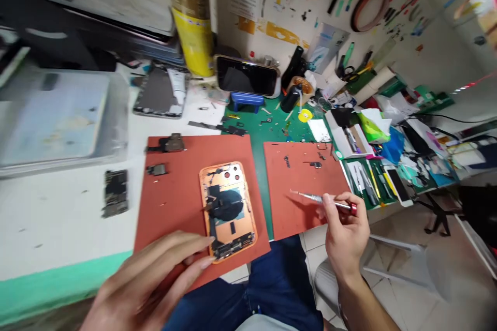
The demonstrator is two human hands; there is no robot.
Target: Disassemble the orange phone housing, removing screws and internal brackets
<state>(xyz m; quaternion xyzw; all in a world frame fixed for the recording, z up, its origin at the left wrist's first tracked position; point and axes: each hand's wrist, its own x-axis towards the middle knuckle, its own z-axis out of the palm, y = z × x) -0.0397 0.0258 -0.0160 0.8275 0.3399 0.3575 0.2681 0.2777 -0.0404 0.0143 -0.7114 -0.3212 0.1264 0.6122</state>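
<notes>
An orange phone housing (229,209) lies on the left red mat with its inside facing up, showing a dark round coil, flex cables and small parts along the bottom. My left hand (155,269) has its fingertips on the lower left edge and corner of the housing, index finger above the thumb. In my right hand (347,232), a slim precision screwdriver (320,199) with a red cap is held between thumb and fingers. Its tip points left over the right red mat (287,217), apart from the housing. Small phone parts (315,164) lie farther back on that mat.
A camera module (173,143) and a small part (157,169) lie on the left mat. Left of it is a circuit board (115,192). Behind stand a propped phone (246,76) and a yellow can (192,36). Tools and a white phone (398,186) lie right.
</notes>
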